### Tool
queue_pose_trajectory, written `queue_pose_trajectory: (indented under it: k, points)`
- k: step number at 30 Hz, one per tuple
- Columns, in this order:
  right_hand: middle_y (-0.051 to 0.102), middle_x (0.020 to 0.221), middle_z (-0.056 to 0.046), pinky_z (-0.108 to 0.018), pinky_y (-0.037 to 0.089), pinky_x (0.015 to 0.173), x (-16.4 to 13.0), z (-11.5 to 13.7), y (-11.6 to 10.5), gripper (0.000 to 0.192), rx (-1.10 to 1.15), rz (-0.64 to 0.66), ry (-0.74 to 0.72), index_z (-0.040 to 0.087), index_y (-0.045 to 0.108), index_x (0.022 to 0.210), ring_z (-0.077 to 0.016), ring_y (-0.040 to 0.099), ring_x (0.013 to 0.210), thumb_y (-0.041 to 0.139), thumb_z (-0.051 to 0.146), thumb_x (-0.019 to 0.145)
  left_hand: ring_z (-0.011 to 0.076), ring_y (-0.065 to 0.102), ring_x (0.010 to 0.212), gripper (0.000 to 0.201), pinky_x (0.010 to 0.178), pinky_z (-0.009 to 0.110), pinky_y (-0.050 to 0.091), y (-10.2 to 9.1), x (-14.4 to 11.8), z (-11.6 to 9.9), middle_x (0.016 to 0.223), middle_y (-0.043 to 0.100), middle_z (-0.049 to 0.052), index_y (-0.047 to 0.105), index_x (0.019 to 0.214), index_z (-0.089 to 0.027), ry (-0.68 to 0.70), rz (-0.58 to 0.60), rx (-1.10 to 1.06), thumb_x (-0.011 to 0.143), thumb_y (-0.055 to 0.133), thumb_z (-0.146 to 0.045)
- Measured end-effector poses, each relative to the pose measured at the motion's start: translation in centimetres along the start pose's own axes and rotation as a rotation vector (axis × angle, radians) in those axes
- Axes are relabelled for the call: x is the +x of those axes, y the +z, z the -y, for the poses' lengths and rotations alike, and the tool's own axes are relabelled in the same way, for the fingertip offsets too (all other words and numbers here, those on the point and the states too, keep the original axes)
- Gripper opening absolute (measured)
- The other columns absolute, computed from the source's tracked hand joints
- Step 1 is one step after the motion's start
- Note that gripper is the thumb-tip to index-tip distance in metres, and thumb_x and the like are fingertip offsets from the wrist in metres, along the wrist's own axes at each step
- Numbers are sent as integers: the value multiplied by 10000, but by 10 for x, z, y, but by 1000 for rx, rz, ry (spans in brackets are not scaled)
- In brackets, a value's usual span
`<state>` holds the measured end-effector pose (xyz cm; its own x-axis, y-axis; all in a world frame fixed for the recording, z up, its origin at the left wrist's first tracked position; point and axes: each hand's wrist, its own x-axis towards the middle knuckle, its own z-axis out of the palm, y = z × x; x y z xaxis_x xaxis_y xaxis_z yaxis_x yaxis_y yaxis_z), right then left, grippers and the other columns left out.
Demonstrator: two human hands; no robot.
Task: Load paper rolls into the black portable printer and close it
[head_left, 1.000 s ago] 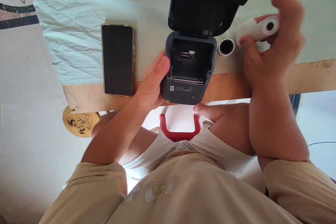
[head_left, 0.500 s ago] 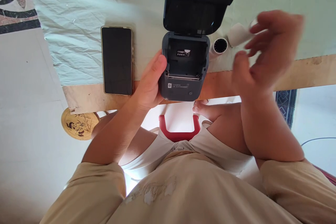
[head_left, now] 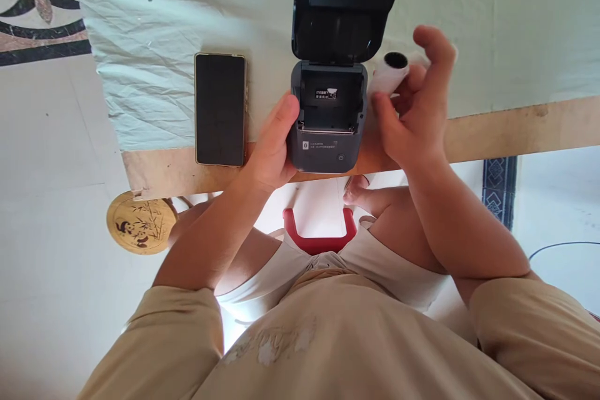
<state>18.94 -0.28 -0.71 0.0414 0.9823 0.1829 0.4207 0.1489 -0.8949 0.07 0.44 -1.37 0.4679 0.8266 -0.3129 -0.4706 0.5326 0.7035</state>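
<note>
Since the earlier frame, right hand [head_left: 415, 119] has come in beside the printer [head_left: 328, 115], now pinching a paper roll [head_left: 390, 73].

Head view: the small dark grey printer sits at the table [head_left: 515, 131] edge, lid [head_left: 347, 6] tipped up and back, its paper bay open and dark with a small white label inside. Left hand [head_left: 272, 150] grips its left side, thumb on the top edge. Between the right thumb and fingers the white roll tilts, its dark core facing up, just right of the bay. A phone [head_left: 220, 109] lies face up to the left.
</note>
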Motion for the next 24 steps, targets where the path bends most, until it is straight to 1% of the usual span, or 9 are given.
queue_pose_trajectory:
  k: [4, 6, 10, 12, 15, 17, 19, 21, 24]
  points:
    - [552, 998, -5, -286, 465, 547, 1, 0, 0, 343, 412, 51, 231, 349, 381, 1102, -154, 581, 776, 416, 265, 771, 216, 574, 1053, 463, 839, 348, 509, 2, 0, -3, 940, 655, 26, 566, 1003, -212, -15, 7, -5, 797, 352, -568]
    - [544, 967, -3, -290, 466, 534, 2, 3, 0, 335, 455, 38, 212, 346, 417, 1077, -150, 576, 730, 430, 273, 751, 219, 578, 1047, 453, 822, 353, 514, 3, 0, -4, 945, 651, 26, 562, 1006, -208, -11, 9, 7, 796, 365, -559]
    - [462, 1152, 6, -366, 506, 707, -1, 16, 0, 415, 71, -232, -170, 376, 447, 1149, -168, 541, 819, 517, 315, 745, 209, 594, 1002, 402, 815, 362, 510, 7, 0, -6, 987, 638, 29, 557, 1002, -216, 0, 30, 35, 801, 392, -524]
    - [474, 1162, 4, -403, 495, 774, -4, 23, -1, 497, -145, -245, -366, 390, 411, 1227, -208, 510, 927, 527, 323, 749, 197, 597, 976, 341, 823, 356, 502, 8, 0, -6, 1006, 630, 20, 552, 998, -236, 25, 40, 44, 804, 425, -487]
    - [564, 1027, -14, -390, 490, 779, -7, 31, 1, 623, -338, -158, -556, 374, 360, 1280, -217, 509, 957, 581, 249, 711, 187, 591, 973, 255, 764, 310, 506, 9, -1, -7, 1023, 620, 5, 538, 988, -260, 60, 46, 62, 809, 462, -425]
    - [592, 1013, -5, -359, 501, 718, -7, 34, 3, 607, -385, -95, -566, 352, 384, 1242, -200, 555, 911, 596, 197, 694, 178, 593, 973, 231, 729, 285, 508, 11, -1, -7, 1027, 613, -1, 527, 994, -262, 66, 63, 62, 814, 468, -394]
    - [613, 1012, 7, -356, 500, 679, -5, 35, 6, 487, -434, -70, -513, 322, 439, 1135, -196, 591, 882, 594, 182, 695, 161, 598, 962, 236, 732, 271, 508, 13, -2, -8, 1013, 609, -6, 516, 1016, -258, 76, 73, 60, 822, 462, -380]
    - [631, 995, 14, -367, 491, 677, -2, 34, 8, 344, -485, -60, -458, 285, 481, 990, -201, 607, 883, 584, 156, 688, 143, 599, 949, 244, 732, 252, 503, 15, -3, -8, 979, 611, -7, 509, 1033, -250, 84, 62, 75, 832, 443, -373]
    - [649, 992, 32, -366, 472, 691, 1, 31, 9, 278, -516, -27, -462, 259, 492, 858, -186, 623, 870, 560, 79, 658, 118, 602, 883, 245, 656, 212, 487, 17, -4, -9, 924, 608, -3, 515, 1021, -225, 80, 32, 118, 847, 409, -362]
